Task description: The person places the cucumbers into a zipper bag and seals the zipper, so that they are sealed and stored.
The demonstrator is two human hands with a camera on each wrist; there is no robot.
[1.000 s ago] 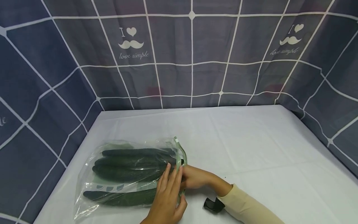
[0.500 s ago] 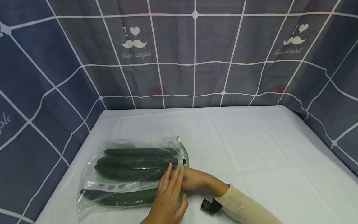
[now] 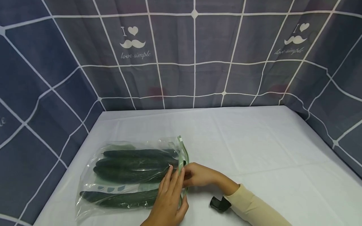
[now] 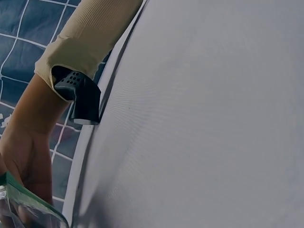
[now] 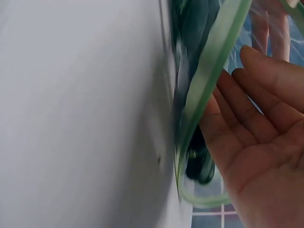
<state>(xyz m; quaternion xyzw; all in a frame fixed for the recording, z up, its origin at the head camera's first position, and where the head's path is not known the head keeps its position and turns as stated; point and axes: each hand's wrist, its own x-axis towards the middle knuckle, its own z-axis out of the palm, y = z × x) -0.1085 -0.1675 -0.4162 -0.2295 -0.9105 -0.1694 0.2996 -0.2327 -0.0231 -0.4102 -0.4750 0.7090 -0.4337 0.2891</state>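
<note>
A clear zip bag (image 3: 93, 185) with a green edge strip lies on the table, its mouth facing right. Several dark green cucumbers (image 3: 130, 175) are inside, side by side. My left hand (image 3: 168, 201) lies over the bag near its mouth, fingers straight on the plastic, thumb apart at the rim. At the opening, my right hand (image 3: 202, 174) has its fingertips just past the strip, partly hidden there. The right wrist view shows this hand's palm (image 5: 266, 166) facing up with loosely bent fingers and nothing gripped. Beside it, a cucumber end (image 5: 202, 168) shows under the green strip (image 5: 213, 71).
A white cloth covers the table (image 3: 254, 141). Dark grid-patterned curtains (image 3: 175, 47) stand along the back and both sides. A black wrist-worn device (image 3: 220, 204) hangs at the right sleeve (image 3: 254, 207), close over the cloth.
My right hand has drawn back slightly to the right, out of the bag's mouth. The left hand stays on the plastic, and the lower cucumber has slid a little left.
</note>
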